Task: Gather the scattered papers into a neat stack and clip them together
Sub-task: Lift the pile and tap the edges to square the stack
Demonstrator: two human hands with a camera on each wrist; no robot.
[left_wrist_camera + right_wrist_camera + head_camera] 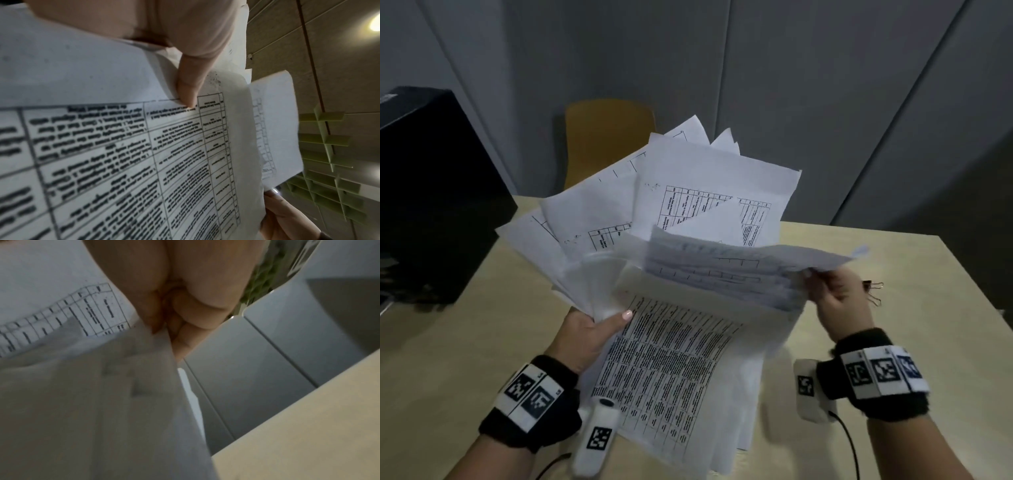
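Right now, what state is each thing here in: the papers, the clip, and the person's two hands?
Papers: fanned out, uneven, lifted off the table, not yet a neat stack.
Single sheet: pinched at its edge, raised above the rest.
Binder clip: lying on the table, unused.
Left hand: grips the papers' lower left.
Right hand: pinches the single sheet.

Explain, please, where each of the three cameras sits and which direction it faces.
Head: above the table, looking down at the papers, binder clip, left hand and right hand.
Left wrist: under the thumb, facing up along the printed sheet to the ceiling.
Right wrist: behind the fingers, facing the wall panels.
Shared: all views show the papers.
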